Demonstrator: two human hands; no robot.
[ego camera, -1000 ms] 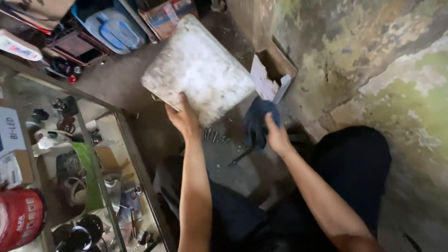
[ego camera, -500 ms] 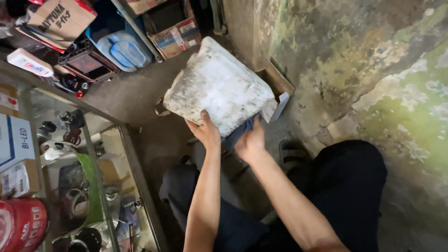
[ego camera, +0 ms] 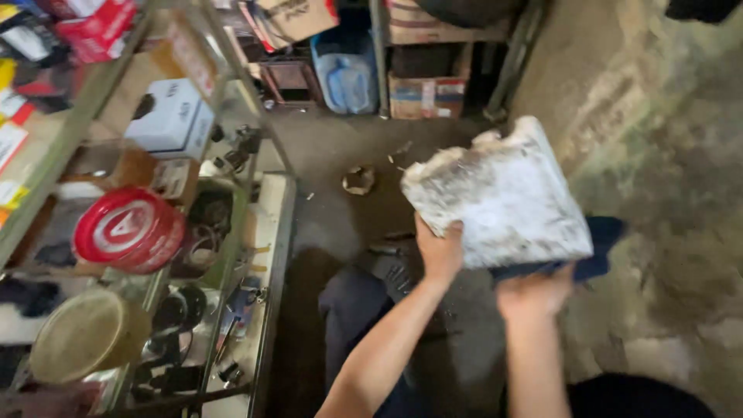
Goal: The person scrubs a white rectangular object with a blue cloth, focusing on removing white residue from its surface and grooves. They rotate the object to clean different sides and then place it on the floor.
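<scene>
Nearest us, our right hand (ego camera: 534, 294) cups the near edge of the dirty white foam block (ego camera: 499, 197) from below, a dark blue cloth (ego camera: 600, 248) pinched under it. Our left hand (ego camera: 438, 249) clamps the block's near-left edge. The block sits just above and beyond both hands, its long axis running left to right. Beyond lies a small ring-shaped metal part (ego camera: 358, 179) on the floor.

A glass shelf (ego camera: 263, 232) stands at the left, with a red round tin (ego camera: 128, 228) and a white box (ego camera: 172, 116) (above it); cardboard boxes (ego camera: 426, 97) and a blue container (ego camera: 346, 77) stand behind
</scene>
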